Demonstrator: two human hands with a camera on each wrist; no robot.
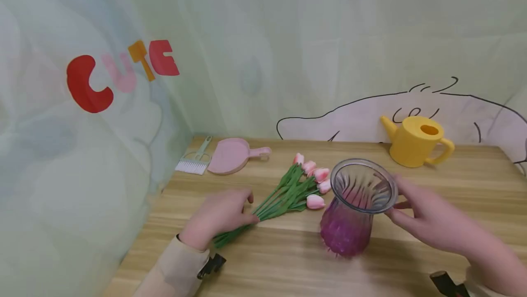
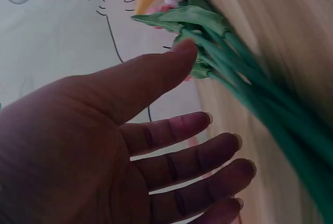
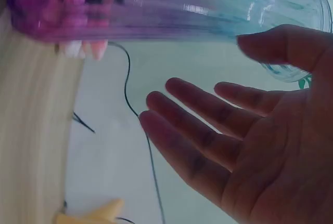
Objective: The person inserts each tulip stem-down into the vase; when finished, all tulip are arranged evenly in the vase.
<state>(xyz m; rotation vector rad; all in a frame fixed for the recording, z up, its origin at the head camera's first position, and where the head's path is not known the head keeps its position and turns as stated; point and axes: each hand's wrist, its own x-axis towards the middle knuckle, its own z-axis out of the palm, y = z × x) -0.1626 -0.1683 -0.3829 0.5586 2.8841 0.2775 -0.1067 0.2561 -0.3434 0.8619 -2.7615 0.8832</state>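
Note:
A bunch of pink artificial tulips [image 1: 288, 191] with green stems lies on the wooden table. My left hand [image 1: 224, 214] is over the lower stems; in the left wrist view its fingers are spread and straight, beside the stems [image 2: 250, 78] and not wrapped round them. A glass vase [image 1: 350, 219], purple below and clear at its flared rim, stands upright right of the tulip heads. Close to the vase's rim is my right hand [image 1: 432, 219]. In the right wrist view its fingers are extended and the thumb is near the vase neck; whether it touches is unclear.
A yellow watering can [image 1: 416, 143] stands at the back right. At the back left lie a pink dustpan [image 1: 230, 156] and a small brush [image 1: 193, 164] with white bristles. A printed curtain [image 1: 255, 50] hangs behind the wooden table [image 1: 280, 265].

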